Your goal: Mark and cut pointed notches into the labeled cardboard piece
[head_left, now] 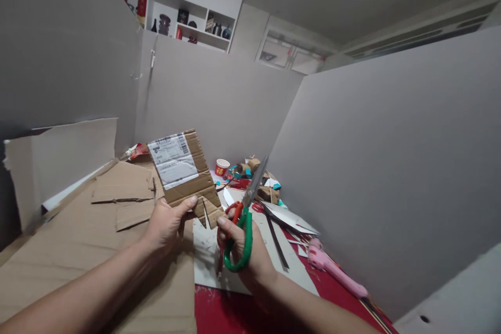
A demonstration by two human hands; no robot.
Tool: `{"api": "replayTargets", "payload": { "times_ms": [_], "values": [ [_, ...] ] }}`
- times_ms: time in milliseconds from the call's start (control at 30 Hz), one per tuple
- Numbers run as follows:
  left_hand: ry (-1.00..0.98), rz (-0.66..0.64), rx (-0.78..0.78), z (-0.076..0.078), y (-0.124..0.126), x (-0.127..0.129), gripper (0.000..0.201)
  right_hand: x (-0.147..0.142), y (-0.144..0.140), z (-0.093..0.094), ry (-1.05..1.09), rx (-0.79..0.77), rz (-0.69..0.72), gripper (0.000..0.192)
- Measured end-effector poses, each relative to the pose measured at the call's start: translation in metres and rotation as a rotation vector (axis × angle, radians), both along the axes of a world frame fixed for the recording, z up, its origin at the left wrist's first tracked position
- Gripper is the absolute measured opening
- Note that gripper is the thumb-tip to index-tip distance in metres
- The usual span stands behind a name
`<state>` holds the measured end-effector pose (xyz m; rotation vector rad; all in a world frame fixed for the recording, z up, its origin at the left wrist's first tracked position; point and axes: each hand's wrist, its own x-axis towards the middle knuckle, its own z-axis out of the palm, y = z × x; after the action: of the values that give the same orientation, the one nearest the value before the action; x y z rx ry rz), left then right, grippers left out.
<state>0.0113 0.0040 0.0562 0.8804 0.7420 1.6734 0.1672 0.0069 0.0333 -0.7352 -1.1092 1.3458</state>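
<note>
My left hand (167, 222) holds up a piece of brown cardboard (195, 180) with a white shipping label (173, 160) on its upper part and a jagged cut lower edge. My right hand (241, 250) grips a pair of scissors (242, 219) with one green and one red handle loop. The blades point up and away, just right of the cardboard's lower edge. My right index finger touches the cardboard's bottom corner.
Flattened cardboard sheets (78, 240) cover the left of the red table (250, 313). A pink glue gun (336, 269) lies at right. White paper scraps (289, 216), a red cup (222, 167) and small clutter sit farther back. Grey walls enclose the space; a shelf (188, 23) hangs above.
</note>
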Motion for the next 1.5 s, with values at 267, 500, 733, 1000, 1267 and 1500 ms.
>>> {"api": "replayTargets", "payload": {
  "times_ms": [267,500,733,1000,1267,1500],
  "values": [
    [0.107,0.11,-0.001,-0.004,0.0,0.0,0.036,0.006,-0.002,0.006,0.033,-0.07,0.035,0.045],
    [0.115,0.147,-0.036,-0.009,0.004,-0.003,0.035,0.007,-0.003,0.009,0.078,-0.023,0.063,0.041],
    [0.059,0.2,-0.136,0.008,0.025,-0.036,0.033,0.023,-0.013,0.019,-0.086,0.201,-0.048,0.03],
    [-0.012,0.048,-0.104,0.019,0.014,-0.034,0.018,0.033,0.003,0.021,-0.326,0.303,-0.141,0.035],
    [0.001,-0.046,-0.081,0.022,0.007,-0.031,0.025,0.035,0.002,0.018,-0.443,0.278,-0.005,0.034],
    [0.052,-0.24,-0.087,0.022,0.0,-0.027,0.035,0.031,0.007,0.022,-0.345,0.24,-0.012,0.037]
  ]
}}
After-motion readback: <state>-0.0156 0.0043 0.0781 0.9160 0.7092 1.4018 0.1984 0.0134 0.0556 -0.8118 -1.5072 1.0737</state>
